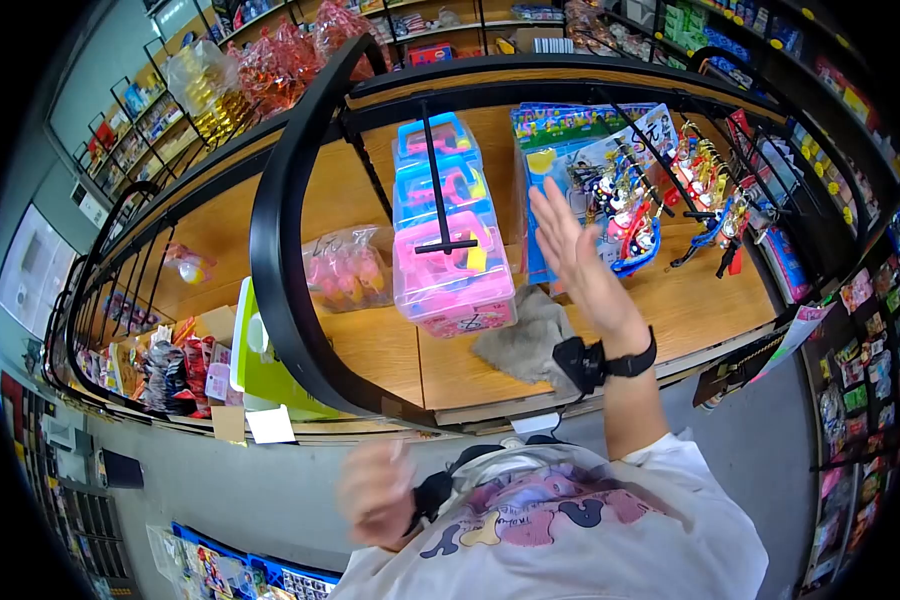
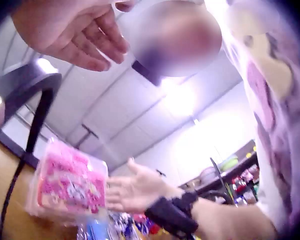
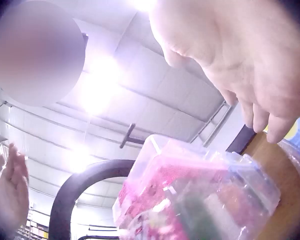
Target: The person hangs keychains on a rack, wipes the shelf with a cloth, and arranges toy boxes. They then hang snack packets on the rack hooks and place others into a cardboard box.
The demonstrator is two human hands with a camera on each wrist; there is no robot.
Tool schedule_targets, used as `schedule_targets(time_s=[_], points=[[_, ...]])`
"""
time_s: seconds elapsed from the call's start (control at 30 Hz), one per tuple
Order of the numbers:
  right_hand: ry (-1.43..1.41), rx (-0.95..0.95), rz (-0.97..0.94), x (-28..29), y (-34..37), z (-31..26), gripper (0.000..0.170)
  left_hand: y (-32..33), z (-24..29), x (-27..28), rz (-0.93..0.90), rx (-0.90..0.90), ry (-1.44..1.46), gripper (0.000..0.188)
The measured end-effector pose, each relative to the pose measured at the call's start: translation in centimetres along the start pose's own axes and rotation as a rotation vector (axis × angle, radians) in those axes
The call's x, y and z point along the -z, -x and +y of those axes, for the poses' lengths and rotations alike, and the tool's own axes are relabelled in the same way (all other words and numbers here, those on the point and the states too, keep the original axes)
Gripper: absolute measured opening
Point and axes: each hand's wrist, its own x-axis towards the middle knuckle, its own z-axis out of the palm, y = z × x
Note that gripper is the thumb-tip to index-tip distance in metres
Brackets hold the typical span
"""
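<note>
My right hand (image 1: 588, 268) is raised over the shelf with straight fingers and holds nothing. Just left of it stands a front-to-back row of plastic boxes with clear lids: a pink box (image 1: 455, 290) nearest me, blue boxes (image 1: 440, 188) behind. In the right wrist view, the pink box (image 3: 165, 195) shows below the palm. A grey cloth (image 1: 525, 335) lies on the shelf near the right wrist. My left hand (image 1: 378, 490), blurred in the head view, is in front of the shelf edge; the left wrist view shows its fingers (image 2: 97, 40) loosely bent around nothing.
A black curved rail (image 1: 280, 230) arches up left of the boxes. Keychains (image 1: 625, 205) hang from hooks at the right, by flat blue packs (image 1: 538, 215). A bag of pink items (image 1: 348, 268) and a green bin (image 1: 270, 360) are to the left.
</note>
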Motion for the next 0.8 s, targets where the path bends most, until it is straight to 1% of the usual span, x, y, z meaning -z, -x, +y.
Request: schedule_targets(time_s=[0.03,0.1,0.13,0.17,0.23,0.3,0.37,0.43,0.5,0.57,0.6,0.67,0.7,0.73,0.77,0.8], points=[[0.042,-0.002,0.004,0.5,-0.6,-0.1,0.087,-1.0,1.5,1.3,0.007,-0.081,0.152,0.055],[0.118,-0.014,0.003,1.4,-2.2,-0.2,0.079,-3.9,2.8,4.2,0.213,-0.108,0.248,0.033],[0.075,-0.054,0.021,1.5,-2.9,-0.3,0.073,-4.8,2.8,6.5,0.269,-0.060,0.220,0.034],[0.061,-0.064,0.019,1.5,-3.7,-0.2,0.069,-5.8,2.4,8.1,0.325,0.000,0.147,0.034],[-0.003,-0.109,-0.011,1.8,-5.3,0.4,0.068,-7.8,0.9,10.7,0.430,0.146,-0.041,0.036],[0.025,-0.144,-0.017,2.1,-6.7,1.3,0.068,-9.7,-2.0,13.1,0.406,0.477,-0.082,0.041],[0.026,-0.186,-0.008,1.9,-7.8,2.0,0.068,-11.2,-5.5,13.5,0.238,0.673,-0.126,0.046],[0.002,-0.227,0.014,1.6,-9.0,2.4,0.067,-13.0,-9.2,13.7,-0.006,0.797,-0.146,0.049],[-0.020,-0.231,0.002,2.2,-10.4,4.1,0.062,-15.0,-10.8,10.9,-0.083,0.919,0.024,0.052],[-0.054,-0.251,-0.046,2.4,-11.3,4.4,0.060,-15.1,-15.8,11.5,-0.320,0.849,0.135,0.056],[-0.061,-0.256,-0.016,2.2,-11.5,4.4,0.056,-16.1,-16.5,10.3,-0.355,0.903,0.112,0.057],[-0.060,-0.259,-0.039,1.3,-11.4,3.3,0.055,-17.8,-17.6,7.3,-0.426,1.011,0.066,0.060],[-0.061,-0.259,-0.049,1.1,-11.3,2.9,0.054,-18.2,-18.8,7.0,-0.461,1.015,0.142,0.061],[-0.098,-0.250,-0.117,1.1,-11.8,3.1,0.053,-18.3,-20.3,6.8,-0.497,1.019,0.217,0.063],[-0.100,-0.251,-0.123,1.3,-11.7,3.1,0.053,-18.1,-21.5,6.8,-0.534,1.027,0.293,0.064],[-0.102,-0.252,-0.128,0.8,-11.4,2.4,0.053,-18.1,-21.5,6.5,-0.534,1.034,0.299,0.065]])
